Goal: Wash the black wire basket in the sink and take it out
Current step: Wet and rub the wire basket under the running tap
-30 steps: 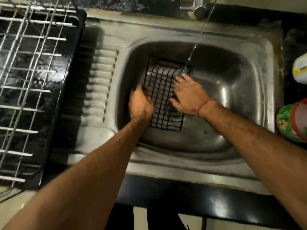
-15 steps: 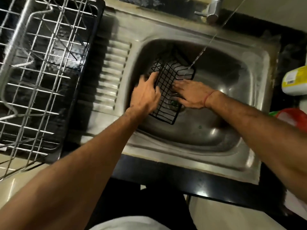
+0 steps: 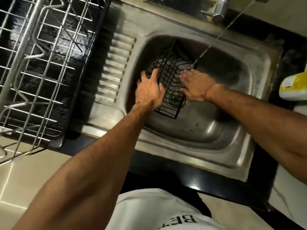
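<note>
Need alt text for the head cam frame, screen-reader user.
Two bare hands work a black wire basket tilted in a steel sink under a thin stream of tap water: the left hand grips its left side, the right hand lies open against its right. A metal dish rack stands to the left.

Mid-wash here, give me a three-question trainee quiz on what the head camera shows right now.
1. True or false: the black wire basket is inside the sink.
2. Which hand grips the basket's left side?
3. What lands on the basket's far right corner: A) the tap's water stream, B) soap foam, C) a sponge?

Key:
1. True; it stands tilted over the drain.
2. The left hand; the right hand lies flat and open against the wires.
3. A.
</note>
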